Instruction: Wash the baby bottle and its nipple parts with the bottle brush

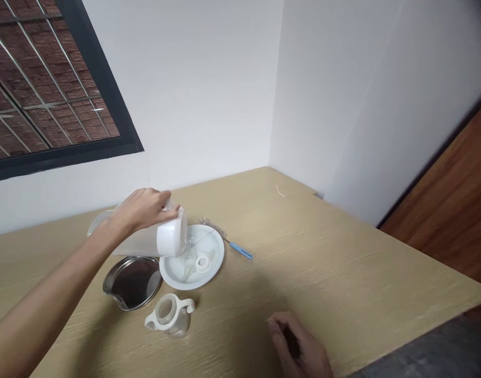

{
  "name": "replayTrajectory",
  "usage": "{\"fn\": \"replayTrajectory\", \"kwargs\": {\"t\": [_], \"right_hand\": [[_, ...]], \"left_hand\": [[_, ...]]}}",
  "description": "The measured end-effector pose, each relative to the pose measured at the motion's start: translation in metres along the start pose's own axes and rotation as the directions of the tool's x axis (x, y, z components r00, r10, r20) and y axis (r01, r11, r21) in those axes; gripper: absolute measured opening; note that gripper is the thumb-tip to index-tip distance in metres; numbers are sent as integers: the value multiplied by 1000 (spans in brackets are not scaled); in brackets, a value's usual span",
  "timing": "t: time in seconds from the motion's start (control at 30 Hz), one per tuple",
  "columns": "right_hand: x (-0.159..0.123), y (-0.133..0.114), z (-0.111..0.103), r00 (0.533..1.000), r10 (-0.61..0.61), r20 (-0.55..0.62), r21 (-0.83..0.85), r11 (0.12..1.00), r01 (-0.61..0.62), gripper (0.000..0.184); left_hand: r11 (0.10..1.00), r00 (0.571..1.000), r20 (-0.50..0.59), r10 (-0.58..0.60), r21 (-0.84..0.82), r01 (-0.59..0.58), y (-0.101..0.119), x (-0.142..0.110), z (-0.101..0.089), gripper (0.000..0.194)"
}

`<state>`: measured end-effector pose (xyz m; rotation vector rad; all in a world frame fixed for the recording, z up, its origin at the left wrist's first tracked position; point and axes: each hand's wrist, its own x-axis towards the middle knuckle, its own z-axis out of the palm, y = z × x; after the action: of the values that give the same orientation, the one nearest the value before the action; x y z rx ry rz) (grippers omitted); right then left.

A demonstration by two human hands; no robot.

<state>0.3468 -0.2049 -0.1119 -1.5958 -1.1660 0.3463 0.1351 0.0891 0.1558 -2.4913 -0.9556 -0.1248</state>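
white plastic pitcher (140,244) tilted over a ceramic plate (219,252), left fingers (154,202) gripping its top, right fingers (280,328) loosely curled, holding nothing

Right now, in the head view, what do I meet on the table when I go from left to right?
Steel dish → white plate → blue handle of a brush → right hand

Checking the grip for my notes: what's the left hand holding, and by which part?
The left hand grips a tilted jug from above, near its white top.
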Motion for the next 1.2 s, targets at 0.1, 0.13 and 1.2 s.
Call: {"fn": "replayTrajectory", "kwargs": {"t": [0.1, 0.13, 1.2], "right_hand": [[-2, -4, 1, 1000, 5, 2, 11, 1000, -5, 38], [-3, -4, 2, 1000, 15, -19, 10, 1000, -15, 39], [-5, 11, 16, 965, -213, -153, -188, 965, 183, 47]], "left_hand": [[999, 1000, -5, 5, -47, -5, 8, -9, -3, 48], [997, 1000, -6, 15, -78, -16, 13, -11, -4, 47], [978, 999, -28, 33, -204, -38, 33, 2, -10, 47]]}}
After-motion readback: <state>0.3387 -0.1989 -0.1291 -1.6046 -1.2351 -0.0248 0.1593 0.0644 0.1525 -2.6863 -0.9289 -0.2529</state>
